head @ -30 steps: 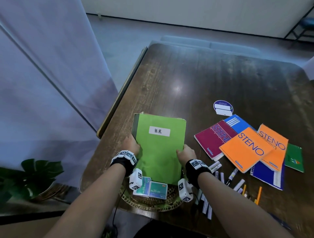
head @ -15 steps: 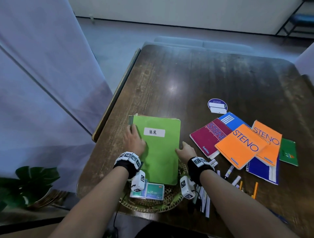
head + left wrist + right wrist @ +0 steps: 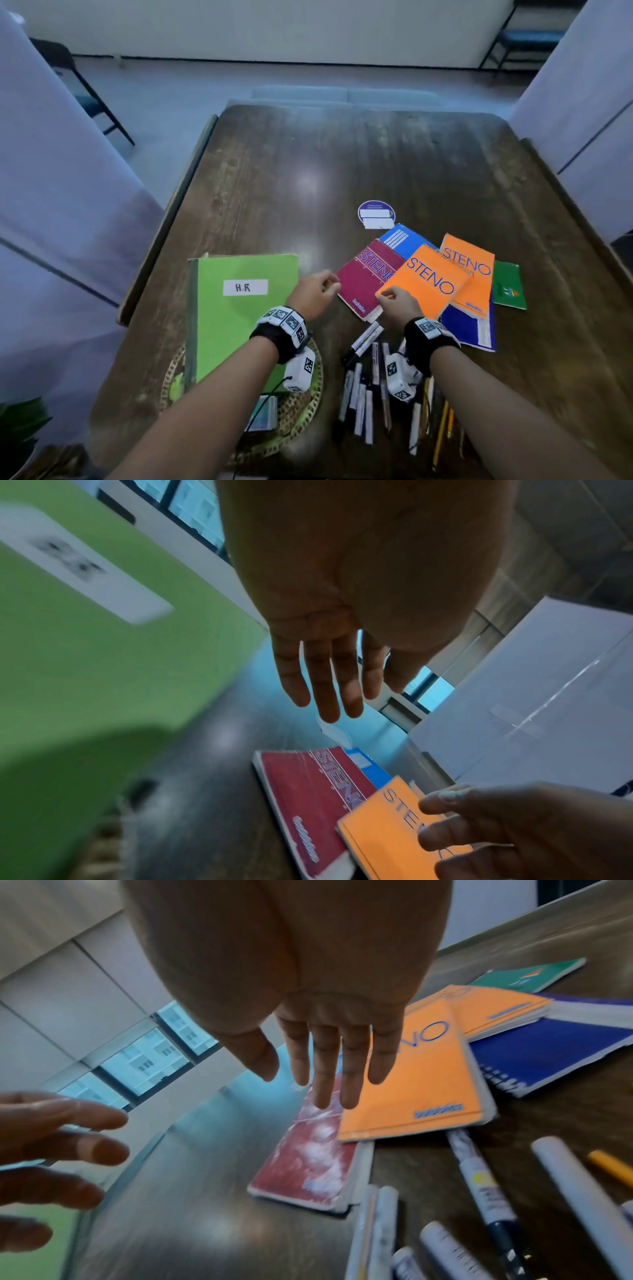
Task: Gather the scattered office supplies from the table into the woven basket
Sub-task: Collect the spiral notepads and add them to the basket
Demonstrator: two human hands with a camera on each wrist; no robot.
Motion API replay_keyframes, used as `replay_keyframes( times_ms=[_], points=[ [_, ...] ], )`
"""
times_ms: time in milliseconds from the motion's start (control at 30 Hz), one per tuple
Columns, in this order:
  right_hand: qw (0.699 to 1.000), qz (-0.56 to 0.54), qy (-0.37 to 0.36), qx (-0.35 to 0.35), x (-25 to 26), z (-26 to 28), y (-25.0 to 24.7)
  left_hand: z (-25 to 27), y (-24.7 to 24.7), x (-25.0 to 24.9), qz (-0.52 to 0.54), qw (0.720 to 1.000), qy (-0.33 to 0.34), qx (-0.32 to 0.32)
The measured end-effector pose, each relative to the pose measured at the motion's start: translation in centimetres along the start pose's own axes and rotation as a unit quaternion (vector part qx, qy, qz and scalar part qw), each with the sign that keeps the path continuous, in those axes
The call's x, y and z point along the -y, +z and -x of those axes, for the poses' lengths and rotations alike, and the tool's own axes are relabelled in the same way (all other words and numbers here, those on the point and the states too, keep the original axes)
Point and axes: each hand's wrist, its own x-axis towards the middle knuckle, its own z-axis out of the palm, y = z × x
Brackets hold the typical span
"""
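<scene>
A green book labelled H.R [image 3: 239, 308] lies flat across the woven basket [image 3: 310, 404], overhanging its far side. Nobody holds it. My left hand [image 3: 325, 284] hovers with straight fingers [image 3: 329, 696] just left of a maroon STENO notebook [image 3: 363, 281]. My right hand [image 3: 390, 298] is open too, its fingers [image 3: 329, 1085] over the near corner of the top orange STENO notebook [image 3: 428, 281], where that overlaps the maroon one [image 3: 308, 1167]. I cannot tell whether either hand touches a notebook.
A second orange notebook [image 3: 469, 270], blue notebooks [image 3: 469, 329], a small green one [image 3: 508, 284] and a round blue label [image 3: 376, 214] lie to the right. Several pens and markers [image 3: 366, 387] lie near the front edge. A small box [image 3: 265, 414] sits in the basket.
Both hands have let go of the green book, which now rests on the basket. They have moved right to the STENO notebooks with their fingers spread.
</scene>
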Motion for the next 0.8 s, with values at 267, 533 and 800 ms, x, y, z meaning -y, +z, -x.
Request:
replay_keyframes(
  times_ms=[267,533,800],
  points=[
    [0.999,-0.011,0.05,0.015,-8.5,-4.4,-7.0,-6.7,9.4,-4.5,-0.028,0.996,-0.054,0.069],
    [0.996,-0.004,-0.031,0.079,-9.2,-8.7,-7.2,-13.3,13.3,-2.6,-0.105,0.977,-0.169,0.073],
    [0.978,0.137,-0.15,0.053,-4.5,-16.4,-5.5,-16.2,13.8,-0.9,-0.15,0.965,-0.216,0.023]
  ],
)
